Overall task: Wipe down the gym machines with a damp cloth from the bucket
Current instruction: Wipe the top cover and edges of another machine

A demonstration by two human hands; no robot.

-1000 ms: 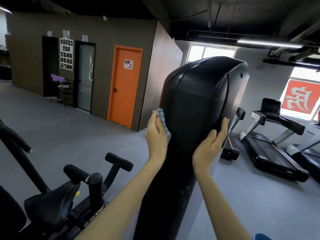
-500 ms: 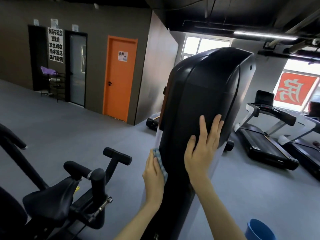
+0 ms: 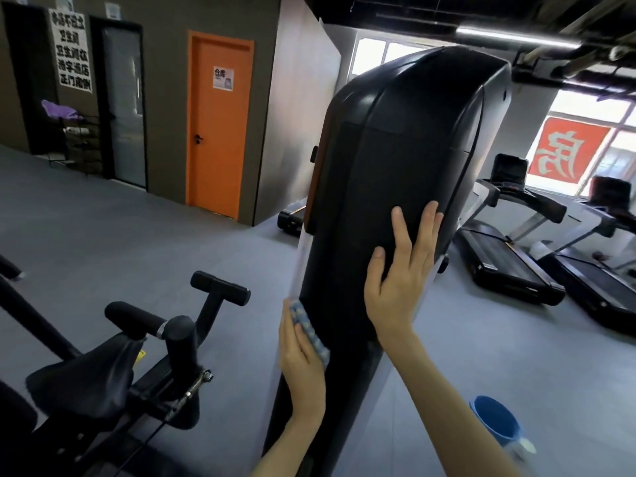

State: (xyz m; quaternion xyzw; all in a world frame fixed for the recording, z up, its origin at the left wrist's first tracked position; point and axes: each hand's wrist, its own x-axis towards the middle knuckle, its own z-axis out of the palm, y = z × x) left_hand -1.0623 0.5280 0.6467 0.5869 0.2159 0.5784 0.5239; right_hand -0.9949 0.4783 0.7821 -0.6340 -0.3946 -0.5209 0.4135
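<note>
My left hand (image 3: pixel 303 352) lies flat, with straight fingers, on the small blue-and-white checked cloth (image 3: pixel 309 330) and presses it against the left side edge of the tall black plastic housing of the gym machine (image 3: pixel 395 149). I do not grasp the cloth. The flat palm gives it wide contact with the surface, so that it can slide along the edge and take the dirt.

My right hand (image 3: pixel 402 270) is above and to the right of the left one. It is released, with the fingers spread and laid flat on the back face of the same housing, and it holds nothing. I think it is there to steady the machine, and myself, against the push of the wiping hand from the other side.

The round blue plastic bucket (image 3: pixel 495 425) stands on the grey floor (image 3: pixel 103 253) below my right forearm, well apart from the cloth but near enough to wet it again. Whether there is water inside, I cannot tell.

To the left of my left hand is the black padded saddle of an exercise bike (image 3: pixel 86 380), and beyond my right hand stand the black treadmills (image 3: pixel 509 259). With so many machines around, I judge that much of the task remains.
</note>
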